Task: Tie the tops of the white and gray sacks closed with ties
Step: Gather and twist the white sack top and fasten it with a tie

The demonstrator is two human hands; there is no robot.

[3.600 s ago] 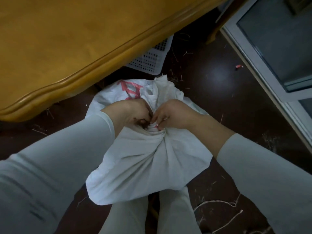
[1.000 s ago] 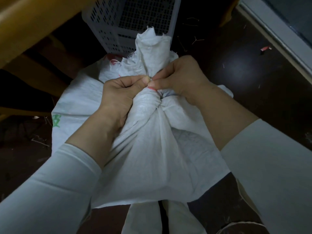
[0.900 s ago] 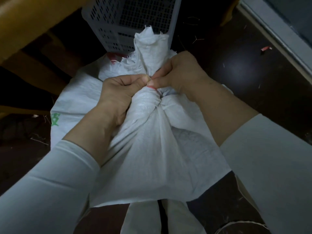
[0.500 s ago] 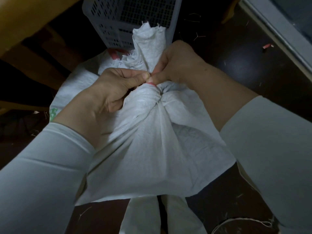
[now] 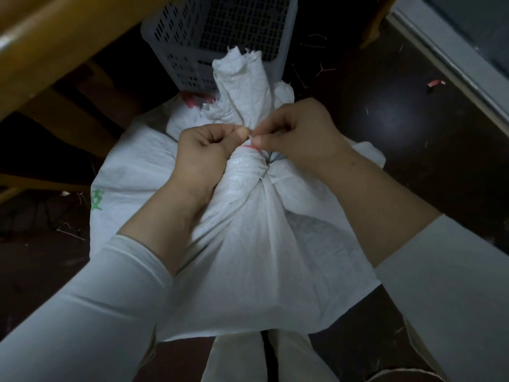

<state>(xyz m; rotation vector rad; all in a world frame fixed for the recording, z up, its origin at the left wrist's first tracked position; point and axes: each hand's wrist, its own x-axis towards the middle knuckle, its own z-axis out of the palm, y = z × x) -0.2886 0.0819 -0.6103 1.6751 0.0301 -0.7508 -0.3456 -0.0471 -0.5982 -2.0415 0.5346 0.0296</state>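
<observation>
Left hand, right hand parted, pinching tie; crate behind sack.

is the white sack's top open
No, the white sack is gathered into a tight neck, where left hand and right hand pinch a tie.

A dark, glossy brown floor carries a soft patch of glare, scattered straw bits and a red scrap. A yellow wooden tabletop edge crosses upper left, a white perforated basket beneath it. A pale frame runs upper right.
</observation>
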